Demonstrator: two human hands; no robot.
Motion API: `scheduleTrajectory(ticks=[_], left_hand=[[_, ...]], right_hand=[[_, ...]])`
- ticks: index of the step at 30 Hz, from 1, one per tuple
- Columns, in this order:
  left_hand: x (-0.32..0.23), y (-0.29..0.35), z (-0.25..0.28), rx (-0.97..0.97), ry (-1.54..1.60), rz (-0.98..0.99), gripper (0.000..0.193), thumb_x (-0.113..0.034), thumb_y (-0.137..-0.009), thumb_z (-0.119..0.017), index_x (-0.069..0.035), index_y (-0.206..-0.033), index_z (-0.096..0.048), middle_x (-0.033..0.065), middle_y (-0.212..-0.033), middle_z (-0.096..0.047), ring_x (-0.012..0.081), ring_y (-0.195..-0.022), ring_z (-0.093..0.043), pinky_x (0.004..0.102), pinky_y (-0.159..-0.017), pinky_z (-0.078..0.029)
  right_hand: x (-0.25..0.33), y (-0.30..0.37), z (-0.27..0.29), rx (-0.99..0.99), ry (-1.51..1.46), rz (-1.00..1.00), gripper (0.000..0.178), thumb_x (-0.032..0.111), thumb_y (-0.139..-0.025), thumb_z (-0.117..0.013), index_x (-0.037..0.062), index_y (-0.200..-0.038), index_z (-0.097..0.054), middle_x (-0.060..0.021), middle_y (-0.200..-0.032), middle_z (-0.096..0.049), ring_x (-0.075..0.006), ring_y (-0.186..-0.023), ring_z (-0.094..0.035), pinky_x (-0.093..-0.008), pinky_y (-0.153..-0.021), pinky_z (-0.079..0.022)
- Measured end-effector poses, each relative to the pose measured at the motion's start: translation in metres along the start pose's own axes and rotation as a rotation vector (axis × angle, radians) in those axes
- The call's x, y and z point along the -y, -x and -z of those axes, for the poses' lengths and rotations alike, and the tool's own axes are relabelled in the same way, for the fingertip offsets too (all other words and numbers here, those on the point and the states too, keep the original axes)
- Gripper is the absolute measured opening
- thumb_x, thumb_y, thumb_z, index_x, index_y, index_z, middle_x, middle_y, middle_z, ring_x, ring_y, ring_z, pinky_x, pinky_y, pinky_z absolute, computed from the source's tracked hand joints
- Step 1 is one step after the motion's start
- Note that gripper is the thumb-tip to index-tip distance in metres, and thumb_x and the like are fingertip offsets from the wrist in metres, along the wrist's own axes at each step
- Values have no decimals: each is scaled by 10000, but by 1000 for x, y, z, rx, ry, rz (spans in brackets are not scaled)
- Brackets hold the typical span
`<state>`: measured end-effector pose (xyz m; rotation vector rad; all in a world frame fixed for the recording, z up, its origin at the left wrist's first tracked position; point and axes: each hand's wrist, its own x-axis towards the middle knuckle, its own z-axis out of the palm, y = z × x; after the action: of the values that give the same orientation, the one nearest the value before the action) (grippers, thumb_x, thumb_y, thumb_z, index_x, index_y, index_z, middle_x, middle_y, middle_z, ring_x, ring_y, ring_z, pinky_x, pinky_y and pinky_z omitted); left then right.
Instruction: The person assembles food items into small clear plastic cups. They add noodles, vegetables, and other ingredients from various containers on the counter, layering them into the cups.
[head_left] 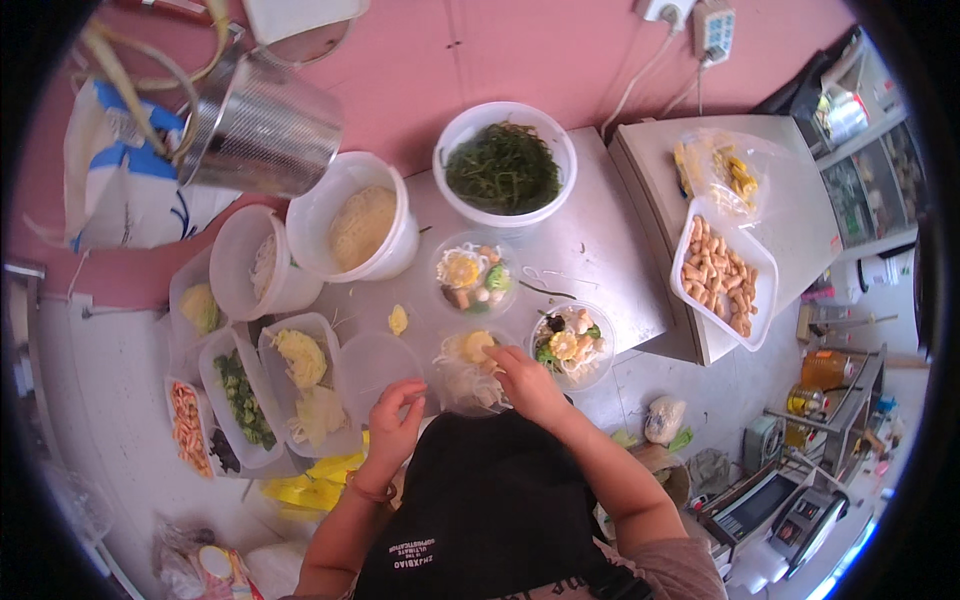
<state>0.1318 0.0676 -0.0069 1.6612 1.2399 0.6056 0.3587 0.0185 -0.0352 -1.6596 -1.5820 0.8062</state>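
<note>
My right hand (528, 387) reaches over a clear round bowl (462, 396) of pale noodles. Its fingers are drawn together beside a round yellow slice (478, 345) in that bowl; what lies between the fingertips is hidden. Close to the rim of an empty clear container (375, 362), my left hand (394, 425) hovers with loosely bent fingers apart and nothing in them. Two filled bowls stand nearby: one bowl (476, 275) behind, another bowl (570, 345) to the right, both with noodles, corn, broccoli and other pieces. A small yellow leaf piece (398, 319) lies on the table.
At the back stands a white tub (505, 112) of dark green seaweed strips. Left of it, a white bucket (400, 235) holds noodles, and several trays (283, 380) hold vegetables. On the right, a white tray (765, 265) of sausage pieces tilts beside a plastic bag (735, 165).
</note>
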Motion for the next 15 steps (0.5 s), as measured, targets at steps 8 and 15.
scheduleTrajectory(ticks=[8,15], left_hand=[[-38,-129,-84,14,-488,-236,322,-123,-730,-688,-69,-1014,-547,129,-906,-606,301,-786,-597,372,-653,-479],[-13,-176,-116,31,-476,-178,306,-34,-709,-665,-60,-983,-530,105,-876,-606,232,-717,-590,330,-619,-467]], right_hand=[[-29,34,50,-209,-216,-354,171,22,-813,-590,11,-982,-615,-104,-699,-604,-147,-592,-565,-269,-555,-448],[-46,35,52,-239,-392,-383,165,44,-863,-564,-9,-1016,-597,-31,-735,-611,-80,-570,-501,-212,-510,-408]])
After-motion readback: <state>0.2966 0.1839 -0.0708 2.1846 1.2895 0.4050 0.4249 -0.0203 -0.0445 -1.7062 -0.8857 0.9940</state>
